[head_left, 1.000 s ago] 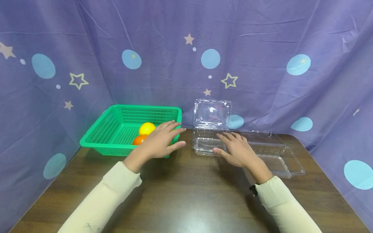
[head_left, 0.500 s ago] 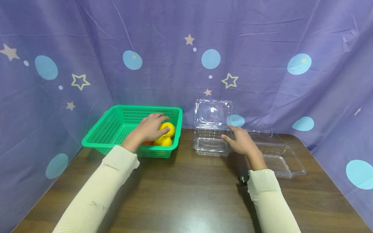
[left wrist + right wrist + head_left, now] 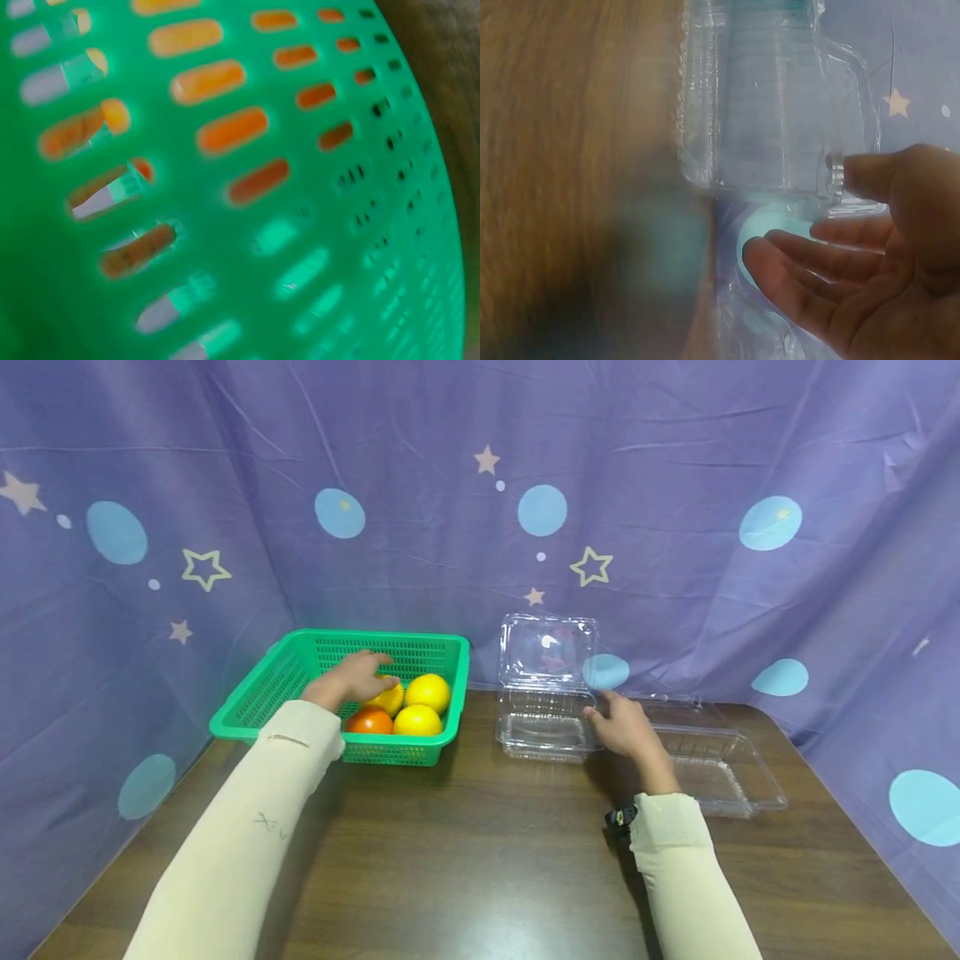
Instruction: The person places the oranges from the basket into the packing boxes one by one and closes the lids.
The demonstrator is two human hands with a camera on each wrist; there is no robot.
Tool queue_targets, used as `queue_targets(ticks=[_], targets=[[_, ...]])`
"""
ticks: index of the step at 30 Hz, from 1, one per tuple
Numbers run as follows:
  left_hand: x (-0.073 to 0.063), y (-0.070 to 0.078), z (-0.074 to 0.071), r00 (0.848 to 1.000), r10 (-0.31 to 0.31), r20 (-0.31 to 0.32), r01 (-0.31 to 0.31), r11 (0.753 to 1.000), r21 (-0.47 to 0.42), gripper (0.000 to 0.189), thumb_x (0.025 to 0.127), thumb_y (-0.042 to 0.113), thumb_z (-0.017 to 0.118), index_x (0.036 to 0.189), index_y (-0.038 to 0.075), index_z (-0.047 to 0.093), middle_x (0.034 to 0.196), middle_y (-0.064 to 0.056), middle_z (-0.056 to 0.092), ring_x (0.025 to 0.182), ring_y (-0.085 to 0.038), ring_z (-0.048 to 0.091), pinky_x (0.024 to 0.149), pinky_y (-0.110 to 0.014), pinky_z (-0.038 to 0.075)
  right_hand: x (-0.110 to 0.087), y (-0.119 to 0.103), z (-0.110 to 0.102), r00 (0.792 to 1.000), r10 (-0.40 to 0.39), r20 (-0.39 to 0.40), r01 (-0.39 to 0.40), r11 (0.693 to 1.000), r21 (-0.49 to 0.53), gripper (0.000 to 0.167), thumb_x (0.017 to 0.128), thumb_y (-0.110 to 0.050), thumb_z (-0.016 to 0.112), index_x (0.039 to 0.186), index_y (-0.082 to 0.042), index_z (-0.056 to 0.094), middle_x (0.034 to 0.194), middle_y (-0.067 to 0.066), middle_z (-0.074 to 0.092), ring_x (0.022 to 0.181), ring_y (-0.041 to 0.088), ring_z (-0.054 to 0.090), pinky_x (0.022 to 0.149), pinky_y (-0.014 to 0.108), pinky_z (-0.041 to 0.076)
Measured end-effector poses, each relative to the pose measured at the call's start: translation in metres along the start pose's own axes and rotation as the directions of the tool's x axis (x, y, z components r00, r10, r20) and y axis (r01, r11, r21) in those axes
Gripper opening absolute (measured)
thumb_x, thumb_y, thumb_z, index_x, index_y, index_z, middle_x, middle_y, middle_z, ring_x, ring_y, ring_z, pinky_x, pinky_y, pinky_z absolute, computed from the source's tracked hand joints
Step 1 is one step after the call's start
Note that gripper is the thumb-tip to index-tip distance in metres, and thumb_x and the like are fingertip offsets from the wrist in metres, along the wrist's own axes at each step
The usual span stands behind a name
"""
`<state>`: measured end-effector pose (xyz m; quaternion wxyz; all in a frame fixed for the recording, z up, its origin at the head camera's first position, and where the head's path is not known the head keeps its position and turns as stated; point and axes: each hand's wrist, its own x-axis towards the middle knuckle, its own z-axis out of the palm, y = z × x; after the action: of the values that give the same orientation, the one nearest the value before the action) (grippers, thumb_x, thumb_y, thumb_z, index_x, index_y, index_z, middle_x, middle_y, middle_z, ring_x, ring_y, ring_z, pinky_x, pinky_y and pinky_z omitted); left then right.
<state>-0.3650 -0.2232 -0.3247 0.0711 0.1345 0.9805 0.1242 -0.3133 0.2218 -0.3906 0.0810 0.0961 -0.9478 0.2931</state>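
Clear container (image 3: 754, 97) touches right hand (image 3: 628, 727), grip loose; left hand (image 3: 352, 678) is over yellow fruit (image 3: 386, 702) (grip can't be judged).

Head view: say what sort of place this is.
Probably a small indoor booth set up for tabletop work: a star-printed curtain hangs behind and along both sides of a table, which holds a basket and clear boxes.

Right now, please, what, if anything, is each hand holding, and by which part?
The left hand is over a fruit; any hold cannot be told. The right hand, fingers loose at the clear box, shows no grip.
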Motion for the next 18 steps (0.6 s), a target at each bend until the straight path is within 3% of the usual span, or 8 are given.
queue_targets(ticks=[5,11,15,18], targets=[[0.0029,-0.0125,-0.0009,0.999,-0.029,0.033,0.03,0.999,-0.034,0.062,0.107,0.034,0.049,0.153,-0.006,0.038,0.157,-0.032,0.034,0.146,-0.051,0.025,0.116,-0.064,0.026,0.0015,-0.0009,0.0026,0.999,0.054,-0.007,-0.054,0.998,0.016,0.057,0.104,-0.025,0.054,0.145,0.013,0.045,0.141,0.038,0.05,0.131,0.057,0.046,0.109,0.065,0.037],[0.0032,-0.0106,-0.0016,0.998,-0.03,0.058,0.034,0.998,-0.062,0.068,0.105,0.038,0.053,0.154,-0.006,0.036,0.156,-0.033,0.034,0.145,-0.051,0.029,0.115,-0.064,0.029,0.0016,0.0025,0.003,0.997,0.08,-0.007,-0.08,0.997,0.022,0.05,0.103,-0.022,0.054,0.136,0.016,0.053,0.135,0.036,0.057,0.127,0.054,0.052,0.106,0.062,0.042],[0.0015,-0.0068,-0.0037,0.994,-0.06,0.093,0.067,0.995,-0.08,0.072,0.102,0.041,0.056,0.156,-0.002,0.035,0.16,-0.034,0.024,0.148,-0.052,0.02,0.115,-0.067,0.026,0.0027,0.0061,0.0044,0.996,0.086,-0.016,-0.086,0.996,0.037,0.042,0.103,-0.022,0.055,0.124,0.013,0.065,0.117,0.03,0.069,0.115,0.049,0.062,0.101,0.059,0.047],[-0.001,-0.0048,-0.0048,0.983,-0.105,0.151,0.126,0.983,-0.133,0.075,0.101,0.041,0.058,0.158,0.001,0.031,0.162,-0.032,0.019,0.146,-0.052,0.024,0.11,-0.067,0.035,0.003,0.0068,0.0047,0.994,0.109,-0.004,-0.108,0.992,0.065,0.038,0.104,-0.023,0.054,0.116,0.009,0.07,0.09,0.021,0.074,0.092,0.04,0.07,0.093,0.055,0.051]])
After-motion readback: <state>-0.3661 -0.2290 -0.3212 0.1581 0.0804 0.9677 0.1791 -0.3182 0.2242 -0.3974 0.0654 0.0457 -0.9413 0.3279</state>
